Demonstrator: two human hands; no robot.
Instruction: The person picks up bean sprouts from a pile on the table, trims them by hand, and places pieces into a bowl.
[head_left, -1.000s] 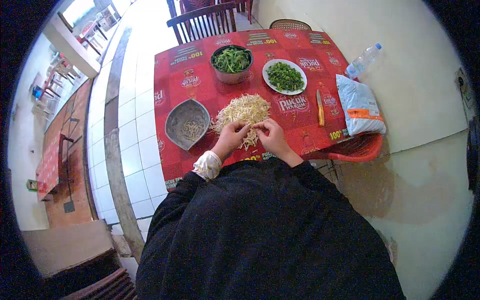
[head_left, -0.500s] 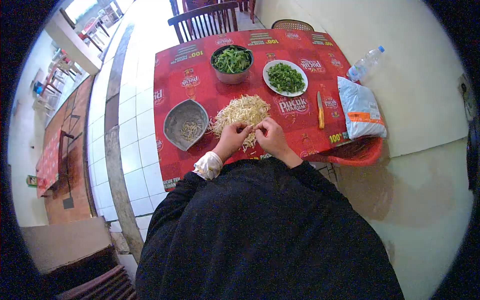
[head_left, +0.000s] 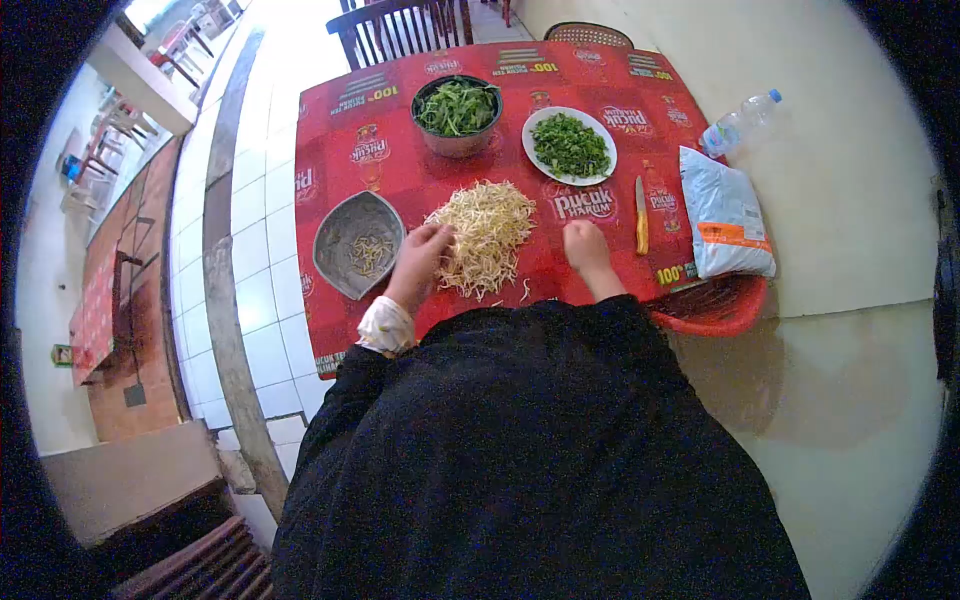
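Observation:
A loose pile of bean sprouts point(head_left: 490, 235) lies directly on the red tablecloth in front of me. My left hand point(head_left: 423, 262) is at the pile's left edge, thumb and fingers pinched together; whatever they hold is too small to make out. To its left sits a grey, leaf-shaped bowl point(head_left: 335, 232) with a few sprout bits point(head_left: 371, 256) inside. Right of the pile, apart from it, my right hand point(head_left: 588, 247) is curled into a fist over the cloth, and its inside is hidden.
Farther back stand a pot of leafy greens point(head_left: 456, 108) and a white plate point(head_left: 612, 165) of chopped greens. A yellow-handled knife point(head_left: 642, 225) lies at right, beside a grey-white plastic package point(head_left: 725, 212) and a plastic bottle point(head_left: 745, 122). Below the package is a red basket point(head_left: 725, 312).
My hands, together over the front of the sprouts before, have parted. The left has shifted left toward the grey bowl; the right has moved right, off the pile, and closed into a fist.

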